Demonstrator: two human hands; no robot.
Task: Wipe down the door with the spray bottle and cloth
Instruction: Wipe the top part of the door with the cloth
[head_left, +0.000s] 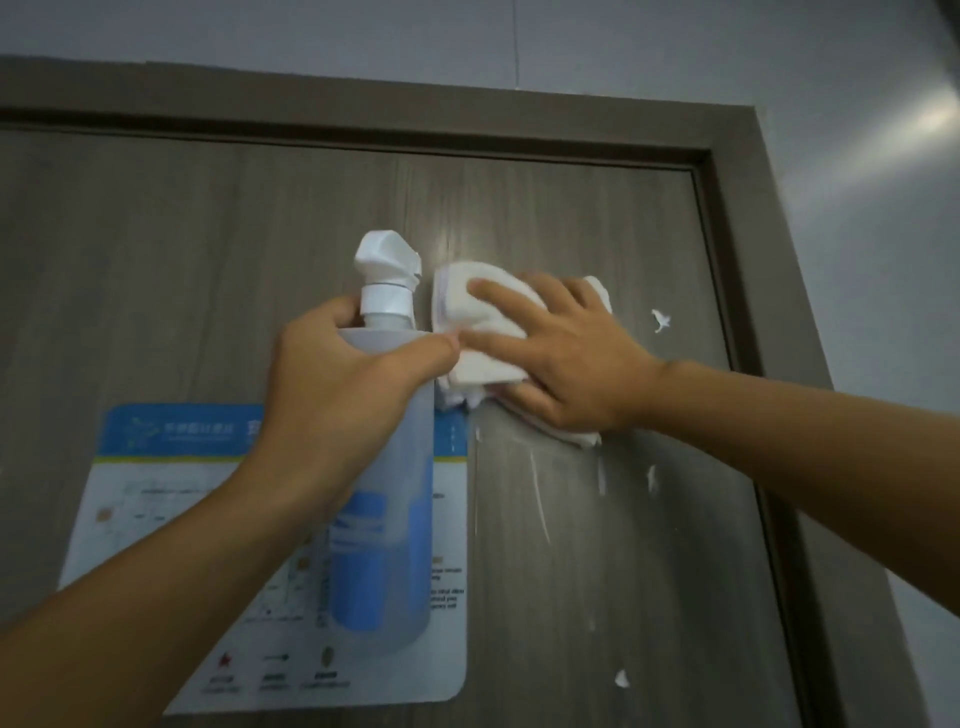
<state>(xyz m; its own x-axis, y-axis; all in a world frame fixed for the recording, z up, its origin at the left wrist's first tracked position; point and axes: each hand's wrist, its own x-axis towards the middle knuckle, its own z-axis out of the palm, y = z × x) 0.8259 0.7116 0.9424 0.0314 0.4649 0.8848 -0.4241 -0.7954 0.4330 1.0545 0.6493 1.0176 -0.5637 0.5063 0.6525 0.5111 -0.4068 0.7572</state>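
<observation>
Nearest you, your left hand (337, 374) has its fingers wrapped round the neck and shoulder of the spray bottle (384, 467), held upright just clear of the door (208, 234). Your right hand (566, 358) presses the folded cloth (467, 306) flat with fingers spread. You're mid-wipe, I judge; next, sweep down through the white streaks (540, 499) (foam, probably) below.

Blue-and-white printed notice (156, 545) stuck flat at lower left. Brown frame (743, 171) along top and right edges. Pale grey wall (857, 260) above and beyond.
</observation>
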